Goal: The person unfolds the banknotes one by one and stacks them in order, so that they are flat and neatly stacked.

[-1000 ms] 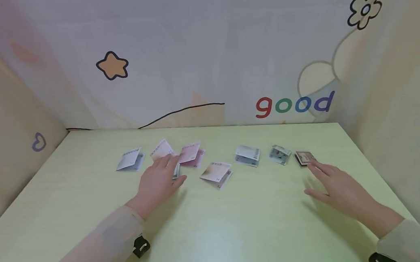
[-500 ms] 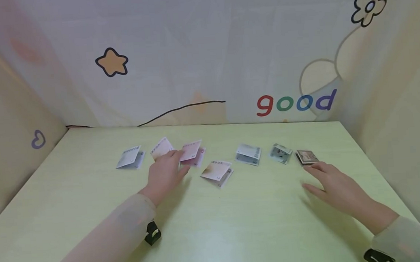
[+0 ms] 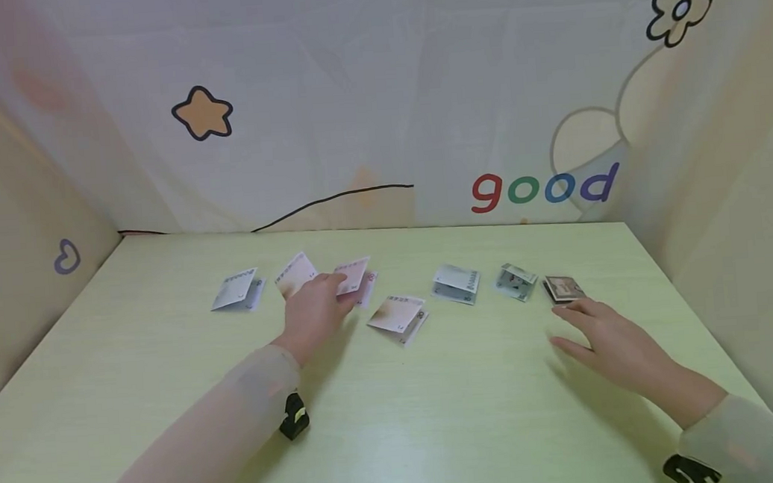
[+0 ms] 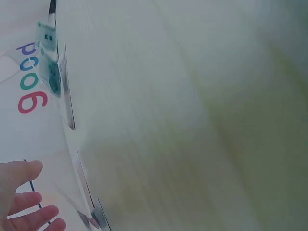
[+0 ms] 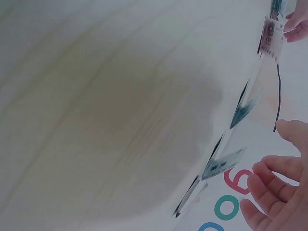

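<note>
Above the far left-centre of the table, my left hand (image 3: 314, 318) reaches with its fingertips over a pink folded banknote (image 3: 351, 274). The left wrist view shows this hand's fingers (image 4: 36, 219) loosely bent and spread, thumb apart, holding nothing. A pale folded banknote (image 3: 296, 272) stands partly hidden behind the hand. Over on the right, my right hand (image 3: 619, 341) hovers with its fingertips just at the near edge of a small brownish folded note (image 3: 563, 288). Its fingers (image 5: 269, 192) are relaxed and hold nothing in the right wrist view.
More folded banknotes are spread in a loose row: a bluish one (image 3: 235, 291) at far left, a purplish-brown one (image 3: 398, 315) nearer the middle, a grey-blue one (image 3: 455, 284) and a green one (image 3: 516, 282) to the right. A printed cloth wall (image 3: 323, 111) rises behind the table (image 3: 426, 418).
My left hand has moved right, from over the pale note to the pink one; a greenish note glimpsed beside it earlier is now hidden. My right hand has drawn slightly back from the brownish note.
</note>
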Available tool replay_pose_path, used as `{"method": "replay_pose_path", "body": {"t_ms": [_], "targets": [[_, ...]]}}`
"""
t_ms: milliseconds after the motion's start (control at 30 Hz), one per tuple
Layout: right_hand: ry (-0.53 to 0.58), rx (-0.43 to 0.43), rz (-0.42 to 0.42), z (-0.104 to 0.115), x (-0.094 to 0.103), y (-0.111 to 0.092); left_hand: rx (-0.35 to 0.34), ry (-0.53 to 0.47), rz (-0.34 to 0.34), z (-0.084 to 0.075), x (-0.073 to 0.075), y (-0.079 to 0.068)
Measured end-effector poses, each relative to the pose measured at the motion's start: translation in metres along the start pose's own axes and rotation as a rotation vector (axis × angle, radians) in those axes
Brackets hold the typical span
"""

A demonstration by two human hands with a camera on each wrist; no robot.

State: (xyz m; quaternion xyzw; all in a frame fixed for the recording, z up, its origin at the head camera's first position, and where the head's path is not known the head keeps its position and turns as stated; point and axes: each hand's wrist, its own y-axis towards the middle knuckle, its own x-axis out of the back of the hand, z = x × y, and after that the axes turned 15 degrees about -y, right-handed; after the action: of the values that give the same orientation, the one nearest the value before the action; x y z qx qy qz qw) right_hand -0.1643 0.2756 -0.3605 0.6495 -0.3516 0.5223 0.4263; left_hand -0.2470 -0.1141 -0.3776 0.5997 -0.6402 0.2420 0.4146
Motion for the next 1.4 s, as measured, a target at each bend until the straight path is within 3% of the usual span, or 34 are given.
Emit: {"method": "replay_pose_path", "body": {"t_ms": [200, 500, 733, 967, 1400], "targets": [[0.013, 0.000, 0.032, 0.000, 0.000, 0.002, 0.034, -0.035, 0.025, -0.005, -0.002, 0.006], [0.038, 0.012, 0.036, 0.002, 0.002, 0.003, 0.031, -0.033, 0.028, -0.008, -0.005, 0.014], [0.044, 0.021, 0.037, 0.004, 0.004, 0.002, 0.085, -0.085, 0.029, -0.006, -0.006, 0.018], [0.053, 0.027, 0.041, 0.005, 0.004, 0.001, 0.112, -0.185, -0.070, -0.007, -0.004, 0.020], [0.055, 0.028, 0.040, 0.007, 0.005, -0.001, 0.109, -0.266, -0.198, 0.006, 0.000, 0.022]]}}
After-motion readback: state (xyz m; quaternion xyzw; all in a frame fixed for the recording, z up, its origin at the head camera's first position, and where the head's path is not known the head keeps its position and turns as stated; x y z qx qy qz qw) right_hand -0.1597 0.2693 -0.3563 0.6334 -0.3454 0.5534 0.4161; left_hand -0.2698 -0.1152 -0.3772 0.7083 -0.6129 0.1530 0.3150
